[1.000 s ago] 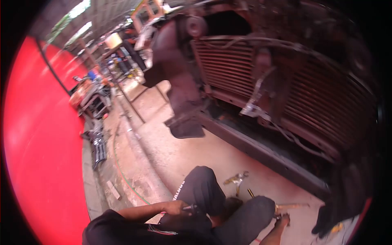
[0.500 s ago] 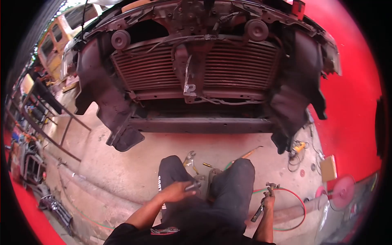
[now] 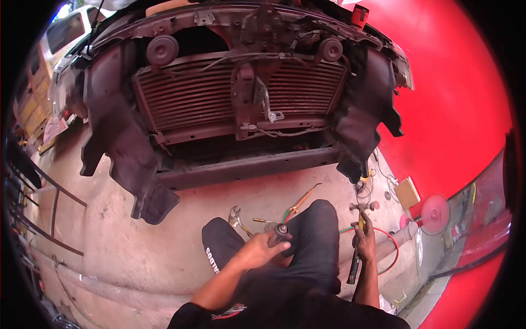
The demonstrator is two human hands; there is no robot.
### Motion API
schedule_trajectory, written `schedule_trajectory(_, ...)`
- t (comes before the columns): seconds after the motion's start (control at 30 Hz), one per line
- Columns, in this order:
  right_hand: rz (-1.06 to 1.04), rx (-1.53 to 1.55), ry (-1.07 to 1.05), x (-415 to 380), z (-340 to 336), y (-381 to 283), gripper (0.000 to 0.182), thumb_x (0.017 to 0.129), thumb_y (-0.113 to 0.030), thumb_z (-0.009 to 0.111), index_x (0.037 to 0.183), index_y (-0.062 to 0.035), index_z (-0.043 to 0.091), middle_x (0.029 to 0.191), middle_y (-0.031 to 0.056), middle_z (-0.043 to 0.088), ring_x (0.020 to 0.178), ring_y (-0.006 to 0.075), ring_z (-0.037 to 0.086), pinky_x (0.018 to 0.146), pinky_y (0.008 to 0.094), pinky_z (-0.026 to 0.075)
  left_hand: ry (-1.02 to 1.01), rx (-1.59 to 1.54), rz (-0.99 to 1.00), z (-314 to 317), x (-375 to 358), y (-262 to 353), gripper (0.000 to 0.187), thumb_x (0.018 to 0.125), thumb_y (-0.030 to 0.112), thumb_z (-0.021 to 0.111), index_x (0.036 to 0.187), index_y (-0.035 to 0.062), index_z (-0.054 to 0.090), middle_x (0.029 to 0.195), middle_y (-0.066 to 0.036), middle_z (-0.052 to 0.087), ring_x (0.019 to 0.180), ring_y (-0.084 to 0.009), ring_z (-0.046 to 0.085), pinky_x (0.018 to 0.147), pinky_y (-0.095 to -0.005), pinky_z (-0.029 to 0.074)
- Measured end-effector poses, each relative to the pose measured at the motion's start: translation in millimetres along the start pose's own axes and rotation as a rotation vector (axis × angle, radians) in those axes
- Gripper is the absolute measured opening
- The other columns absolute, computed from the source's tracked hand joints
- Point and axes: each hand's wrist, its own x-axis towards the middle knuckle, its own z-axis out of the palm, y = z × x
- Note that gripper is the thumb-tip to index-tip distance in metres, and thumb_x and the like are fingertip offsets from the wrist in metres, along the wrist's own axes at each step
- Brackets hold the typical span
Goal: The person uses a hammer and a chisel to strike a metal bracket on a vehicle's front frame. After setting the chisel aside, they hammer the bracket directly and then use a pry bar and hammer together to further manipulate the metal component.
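My left hand [image 3: 258, 250] is closed around a dark cylindrical tool [image 3: 281, 232], its round end turned up above my lap. Over to the right, my right hand [image 3: 365, 241] grips a hammer [image 3: 361, 208], head up, with the dark handle end hanging below the fist. Between and beyond my knees, an adjustable wrench [image 3: 235, 216], a small yellow-handled tool [image 3: 262, 220] and a torch with a copper-coloured tip [image 3: 298, 204] lie on the floor.
A car front without its bumper, with an exposed radiator [image 3: 192, 98] and lower crossbar [image 3: 246, 167], stands ahead. Red and green hoses [image 3: 395, 247] curl at the right, near a pink disc [image 3: 435, 214] and a tan block [image 3: 406, 192]. Metal rails [image 3: 55, 219] stand left.
The view has turned, shifting the car leftward. My left hand has moved right and turned the cylindrical tool end-up. My right hand has raised the hammer, its head now more upright.
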Motion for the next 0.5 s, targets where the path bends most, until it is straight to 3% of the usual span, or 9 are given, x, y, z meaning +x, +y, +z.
schedule_trajectory(0.07, -0.021, 0.046, -0.025, -8, 19, -25, 0.060, 0.101, -0.007, 0.054, 0.156, -0.0151, 0.033, 0.108, 0.0094, 0.064, 0.054, 0.0085, 0.051, 0.046, 0.0249, 0.044, 0.037, -0.014, 0.017, 2, -4, -9, 0.038, 0.095, 0.032, 0.071, 0.122, 0.0061, 0.067, 0.081, -0.002, 0.063, 0.074, -0.0105, 0.058, 0.071, -0.0305, 0.050)
schedule_trajectory(0.13, -0.041, 0.090, -0.091, -17, 36, -48, 0.067, 0.100, -0.007, 0.057, 0.159, -0.0152, 0.026, 0.110, 0.0109, 0.064, 0.058, 0.0087, 0.053, 0.050, 0.0250, 0.047, 0.040, -0.035, 0.024, -1, -7, -10, 0.037, 0.095, 0.033, 0.071, 0.118, 0.0050, 0.068, 0.079, -0.003, 0.063, 0.071, -0.0107, 0.058, 0.068, -0.0306, 0.050)
schedule_trajectory(0.3, -0.094, 0.096, -0.173, -28, 61, -59, 0.064, 0.099, -0.007, 0.059, 0.156, -0.0076, 0.029, 0.114, 0.0135, 0.066, 0.059, 0.0085, 0.053, 0.051, 0.0242, 0.047, 0.070, -0.035, -0.077, 0, -18, -47, 0.039, 0.093, 0.037, 0.072, 0.108, 0.0018, 0.067, 0.079, -0.007, 0.065, 0.063, -0.0121, 0.058, 0.062, -0.0314, 0.049)
schedule_trajectory(0.4, -0.047, 0.151, -0.247, -21, 68, -51, 0.059, 0.098, -0.009, 0.060, 0.151, -0.0009, 0.033, 0.118, 0.0152, 0.065, 0.061, 0.0106, 0.056, 0.051, 0.0243, 0.047, 0.179, 0.051, -0.053, 9, -20, -58, 0.043, 0.092, 0.041, 0.073, 0.102, -0.0002, 0.065, 0.080, -0.009, 0.066, 0.068, -0.0158, 0.062, 0.066, -0.0337, 0.051)
schedule_trajectory(0.47, -0.048, 0.155, -0.263, -14, 70, -48, 0.059, 0.098, -0.010, 0.061, 0.150, -0.0007, 0.034, 0.120, 0.0160, 0.065, 0.061, 0.0106, 0.057, 0.051, 0.0244, 0.048, 0.235, 0.064, -0.027, 16, -17, -47, 0.051, 0.091, 0.051, 0.069, 0.101, 0.0012, 0.063, 0.077, -0.017, 0.063, 0.074, -0.0309, 0.062, 0.074, -0.0417, 0.049)
schedule_trajectory(0.5, -0.055, 0.158, -0.269, -8, 71, -48, 0.059, 0.098, -0.011, 0.062, 0.150, -0.0004, 0.034, 0.122, 0.0169, 0.065, 0.061, 0.0107, 0.057, 0.050, 0.0245, 0.048, 0.250, 0.064, -0.029, 14, -13, -38, 0.051, 0.091, 0.051, 0.069, 0.101, 0.0012, 0.063, 0.077, -0.017, 0.063, 0.074, -0.0309, 0.062, 0.074, -0.0417, 0.049)
